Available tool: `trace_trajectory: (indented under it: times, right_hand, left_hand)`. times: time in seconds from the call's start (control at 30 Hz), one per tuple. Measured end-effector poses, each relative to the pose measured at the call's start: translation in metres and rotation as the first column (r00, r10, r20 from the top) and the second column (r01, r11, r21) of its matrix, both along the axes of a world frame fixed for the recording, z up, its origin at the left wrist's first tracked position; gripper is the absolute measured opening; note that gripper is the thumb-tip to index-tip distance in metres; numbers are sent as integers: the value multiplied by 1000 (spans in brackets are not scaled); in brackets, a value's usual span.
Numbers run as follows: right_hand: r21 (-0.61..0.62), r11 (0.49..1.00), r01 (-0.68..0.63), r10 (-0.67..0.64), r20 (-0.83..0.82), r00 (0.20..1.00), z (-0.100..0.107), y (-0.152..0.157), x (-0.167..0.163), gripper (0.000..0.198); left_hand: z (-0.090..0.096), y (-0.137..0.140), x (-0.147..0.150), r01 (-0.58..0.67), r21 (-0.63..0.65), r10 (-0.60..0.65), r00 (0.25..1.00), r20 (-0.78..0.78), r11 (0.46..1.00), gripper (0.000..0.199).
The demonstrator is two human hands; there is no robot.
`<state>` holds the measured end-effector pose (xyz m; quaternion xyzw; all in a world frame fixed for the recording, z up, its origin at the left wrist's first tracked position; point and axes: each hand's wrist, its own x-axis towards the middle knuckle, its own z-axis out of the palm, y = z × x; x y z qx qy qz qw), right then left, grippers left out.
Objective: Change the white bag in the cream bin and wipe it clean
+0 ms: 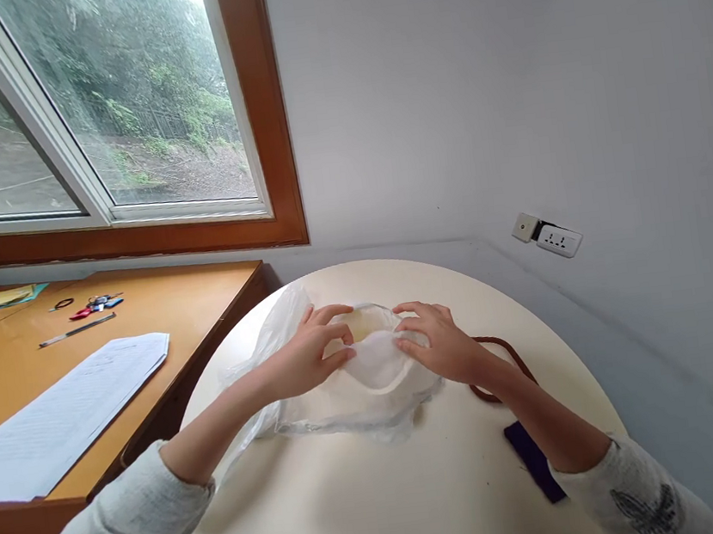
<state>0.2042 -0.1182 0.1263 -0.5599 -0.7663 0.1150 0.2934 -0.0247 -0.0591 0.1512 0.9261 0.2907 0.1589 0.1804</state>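
The printed sheet (62, 407) on the desk carries text (too small to read).

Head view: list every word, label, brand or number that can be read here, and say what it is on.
Nothing here can be read.
Paper sheets on the wooden desk: printed lines, too small and blurred to read.
Sleeve prints by the left hand and right hand: dark marks, no letters to make out.
Wall socket: no legible marking.
Plastic bag, dark card: no text shows.
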Motion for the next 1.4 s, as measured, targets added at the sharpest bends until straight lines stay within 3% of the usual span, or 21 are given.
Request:
trace_trajectory:
  times: [0.1,0.2,0.4,0.63,0.73,0.8,0.9,1.0,1.1,1.2,1.27,1.4]
  right_hand:
    - [73,993,-89,96,-103,990,-1,-2,6,19]
    - [139,970,-201,221,-147,964,0,-16,15,12]
    - [177,945,-275,281,-8,960,-8,-45,25,6]
    - [136,959,-248,224,171,959,-33,-49,9,14]
    - [105,964,-245,216,228,949,-38,-48,7,13]
    - [52,969,-243,223,248,943,-35,-48,12,11]
    - [58,981,-184,166,233,958,-21,-50,22,9]
    - [198,976,-94,67,142,988,-7,-51,22,10]
    - [330,941,-77,58,68,996,-4,-51,5,12]
    - [320,936,-146,111,125,986,-13,-49,-20,25]
    - [296,938,-182,145,144,979,-22,-48,-33,29]
    - [379,913,-153,153,30,988,-40,-46,-44,13]
  left_hand:
    - [2,-12,-3,49,-19,-47,994,101,999,22]
    - [4,-29,-12,118,-12,-116,989,94,993,21]
    - [-18,-49,-23,243,140,-250,968,36,960,17]
    - [-46,-45,-22,211,159,-218,976,27,965,20]
    - [-40,-44,-27,179,89,-181,983,14,980,18]
    - [-29,-43,-31,88,52,-92,994,67,995,18]
    - [-6,-33,-30,-150,39,140,970,201,988,23]
    - [12,-12,-17,-278,8,272,945,183,960,27]
    - [12,18,5,-283,-74,286,957,36,956,45]
    - [-2,44,27,-260,-93,245,958,-148,961,57]
    - [-13,54,37,-217,-57,207,966,-153,974,50]
    - [-23,61,43,-176,-11,174,981,-80,984,38]
